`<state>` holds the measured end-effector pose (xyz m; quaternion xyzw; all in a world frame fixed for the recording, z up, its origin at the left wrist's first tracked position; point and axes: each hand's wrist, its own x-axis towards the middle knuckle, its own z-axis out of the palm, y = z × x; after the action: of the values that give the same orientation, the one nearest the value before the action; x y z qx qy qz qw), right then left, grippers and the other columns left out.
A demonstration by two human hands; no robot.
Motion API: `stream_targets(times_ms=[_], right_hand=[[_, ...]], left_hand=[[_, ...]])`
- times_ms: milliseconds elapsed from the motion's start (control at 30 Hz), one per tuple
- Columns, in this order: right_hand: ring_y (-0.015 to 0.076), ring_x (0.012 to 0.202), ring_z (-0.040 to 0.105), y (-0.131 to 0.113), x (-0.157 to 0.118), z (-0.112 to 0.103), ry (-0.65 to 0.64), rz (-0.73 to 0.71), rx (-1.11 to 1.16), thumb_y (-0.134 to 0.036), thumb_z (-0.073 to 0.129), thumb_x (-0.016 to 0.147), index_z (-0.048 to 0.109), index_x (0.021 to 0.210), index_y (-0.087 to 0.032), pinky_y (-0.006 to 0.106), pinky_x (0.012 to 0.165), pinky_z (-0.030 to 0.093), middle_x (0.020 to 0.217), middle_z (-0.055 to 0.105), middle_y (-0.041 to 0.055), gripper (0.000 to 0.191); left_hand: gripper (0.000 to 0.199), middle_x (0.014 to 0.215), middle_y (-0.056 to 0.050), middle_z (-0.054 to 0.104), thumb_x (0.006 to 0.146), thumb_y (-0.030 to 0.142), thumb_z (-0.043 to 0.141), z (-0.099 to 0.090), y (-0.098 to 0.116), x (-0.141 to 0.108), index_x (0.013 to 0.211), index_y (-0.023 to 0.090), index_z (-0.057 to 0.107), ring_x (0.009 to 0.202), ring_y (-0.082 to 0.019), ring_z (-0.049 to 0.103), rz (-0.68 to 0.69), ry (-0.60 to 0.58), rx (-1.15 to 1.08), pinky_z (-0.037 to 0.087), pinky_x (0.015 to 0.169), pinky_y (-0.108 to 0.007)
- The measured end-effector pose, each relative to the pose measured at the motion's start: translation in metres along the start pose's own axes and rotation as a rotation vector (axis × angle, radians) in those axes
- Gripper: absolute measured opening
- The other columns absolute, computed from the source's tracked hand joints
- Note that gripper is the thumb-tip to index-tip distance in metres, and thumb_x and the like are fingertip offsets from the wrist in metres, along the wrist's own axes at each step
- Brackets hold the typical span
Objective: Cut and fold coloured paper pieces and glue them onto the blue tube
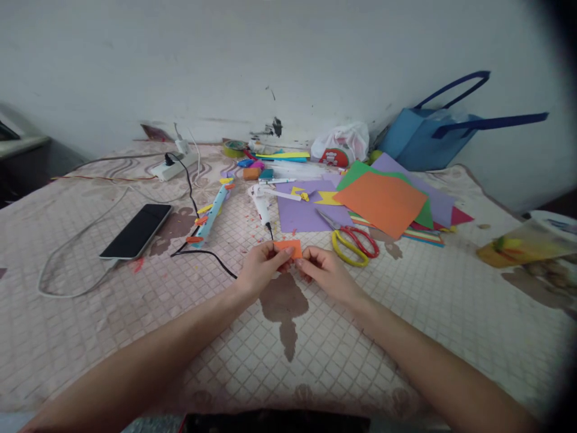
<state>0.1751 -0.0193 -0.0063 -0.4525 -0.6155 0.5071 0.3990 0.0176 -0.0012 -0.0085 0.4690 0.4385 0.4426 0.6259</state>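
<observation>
Between my two hands is a small orange paper piece (288,245), held just above the patterned tablecloth. My left hand (262,264) pinches its left part, thumb on top. At its lower right corner, my right hand (325,269) has thumb and fingers closed on the edge. Just beyond the paper lies a white glue gun (260,204) with a black cord. Scissors (354,243) with one yellow and one red handle loop rest to the right of my right hand, blades partly over a purple paper sheet (293,216).
Coloured sheets (383,198) are stacked at the right, before a blue bag (419,135). A drink cup (518,240) leans at far right. Leftward are a light blue strip with coloured paper bits (214,213), a charging phone (137,231) and a power strip (175,165).
</observation>
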Motion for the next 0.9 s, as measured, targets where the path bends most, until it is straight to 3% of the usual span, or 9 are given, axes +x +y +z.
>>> stream_targets(times_ms=[133, 367, 467, 533, 633, 700, 767, 900], right_hand=[[0.0089, 0.052, 0.037, 0.002, 0.001, -0.003, -0.033, 0.002, -0.054, -0.039, 0.056, 0.083, 0.046, 0.065, -0.019, 0.024, 0.049, 0.029, 0.058, 0.041, -0.0052, 0.029], [0.0092, 0.052, 0.045, 0.003, 0.002, -0.004, -0.077, 0.053, -0.037, -0.044, 0.056, 0.082, 0.05, 0.069, -0.019, 0.024, 0.051, 0.037, 0.061, 0.049, -0.0038, 0.029], [0.0101, 0.054, 0.048, 0.001, 0.003, -0.009, -0.113, 0.019, -0.127, -0.041, 0.051, 0.086, 0.05, 0.071, -0.019, 0.024, 0.054, 0.038, 0.063, 0.053, -0.0024, 0.026], [0.0109, 0.056, 0.048, 0.001, 0.005, -0.021, -0.078, -0.045, -0.303, -0.036, 0.049, 0.087, 0.052, 0.072, -0.019, 0.024, 0.053, 0.037, 0.062, 0.052, -0.0026, 0.023], [0.0137, 0.063, 0.053, 0.005, 0.011, -0.058, 0.049, -0.123, -0.646, -0.033, 0.05, 0.085, 0.054, 0.073, -0.02, 0.026, 0.059, 0.038, 0.068, 0.059, 0.0, 0.018], [0.016, 0.067, 0.056, 0.011, 0.016, -0.087, 0.193, -0.072, -0.85, -0.036, 0.055, 0.081, 0.054, 0.077, -0.02, 0.027, 0.059, 0.039, 0.073, 0.061, 0.0021, 0.017], [0.02, 0.071, 0.057, 0.019, 0.021, -0.111, 0.309, 0.025, -1.079, -0.044, 0.065, 0.07, 0.051, 0.079, -0.02, 0.028, 0.058, 0.038, 0.077, 0.062, 0.0043, 0.029], [0.0209, 0.068, 0.059, 0.033, 0.026, -0.134, 0.278, 0.136, -1.205, -0.052, 0.065, 0.068, 0.047, 0.083, -0.021, 0.028, 0.053, 0.037, 0.073, 0.061, 0.0031, 0.039]], left_hand=[[0.029, 0.061, 0.0, 0.061, 0.066, 0.038, 0.073, -0.003, 0.0, 0.002, 0.071, 0.012, 0.061, 0.056, -0.009, 0.054, -0.028, -0.051, -0.038, 0.044, 0.056, -0.021], [0.03, 0.061, -0.001, 0.062, 0.063, 0.037, 0.076, -0.006, -0.003, 0.006, 0.07, 0.012, 0.062, 0.055, -0.009, 0.055, -0.073, -0.018, -0.133, 0.044, 0.057, -0.021], [0.031, 0.063, -0.002, 0.063, 0.063, 0.038, 0.075, -0.007, -0.003, 0.007, 0.072, 0.011, 0.063, 0.056, -0.009, 0.056, -0.063, -0.001, -0.114, 0.044, 0.058, -0.021], [0.031, 0.064, -0.003, 0.063, 0.064, 0.039, 0.074, -0.009, -0.002, 0.008, 0.073, 0.011, 0.064, 0.057, -0.009, 0.056, -0.066, 0.014, -0.107, 0.044, 0.058, -0.021], [0.032, 0.064, -0.003, 0.063, 0.066, 0.04, 0.073, -0.012, -0.001, 0.011, 0.074, 0.01, 0.064, 0.057, -0.009, 0.055, -0.082, 0.028, -0.104, 0.044, 0.058, -0.021], [0.031, 0.062, -0.002, 0.063, 0.067, 0.04, 0.073, -0.013, -0.001, 0.015, 0.074, 0.01, 0.064, 0.057, -0.008, 0.055, -0.095, 0.02, -0.111, 0.043, 0.057, -0.02], [0.03, 0.06, -0.002, 0.062, 0.067, 0.039, 0.073, -0.014, -0.002, 0.019, 0.074, 0.011, 0.063, 0.054, -0.007, 0.054, -0.103, 0.009, -0.115, 0.041, 0.053, -0.018], [0.031, 0.05, 0.001, 0.058, 0.066, 0.039, 0.075, -0.015, -0.003, 0.023, 0.07, 0.012, 0.06, 0.044, -0.005, 0.047, -0.131, -0.005, -0.145, 0.033, 0.043, -0.016]])
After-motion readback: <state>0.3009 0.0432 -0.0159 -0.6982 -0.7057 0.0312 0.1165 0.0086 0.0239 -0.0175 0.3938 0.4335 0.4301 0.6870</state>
